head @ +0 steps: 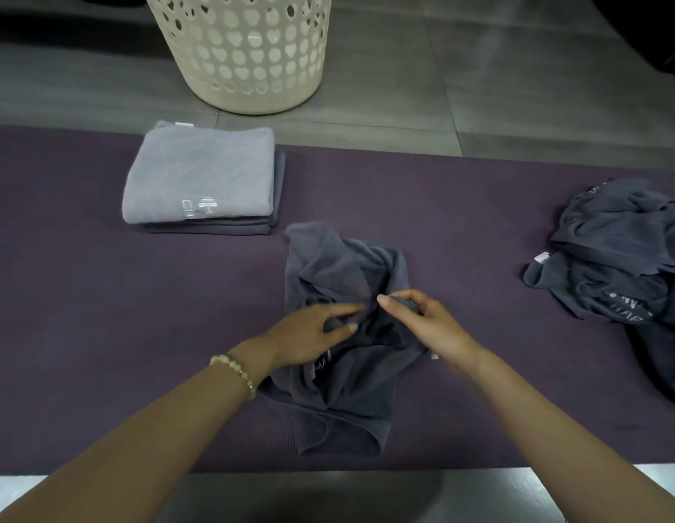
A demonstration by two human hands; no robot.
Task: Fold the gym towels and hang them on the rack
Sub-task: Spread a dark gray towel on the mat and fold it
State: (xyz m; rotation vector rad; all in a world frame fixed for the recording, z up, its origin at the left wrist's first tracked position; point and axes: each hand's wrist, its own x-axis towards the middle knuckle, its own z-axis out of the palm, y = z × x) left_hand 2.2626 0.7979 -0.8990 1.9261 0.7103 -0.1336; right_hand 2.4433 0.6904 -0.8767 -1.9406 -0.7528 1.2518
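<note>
on the mat, left hand and right hand pinch the crumpled towel beneath them.

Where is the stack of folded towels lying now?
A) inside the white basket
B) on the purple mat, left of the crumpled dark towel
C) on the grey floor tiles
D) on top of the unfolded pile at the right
B: the folded stack rests on the purple mat, left of the crumpled dark towel.

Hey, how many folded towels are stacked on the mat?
2: a light towel on top, far left on the mat, a dark towel right under it. Its layers may hide more.
</note>
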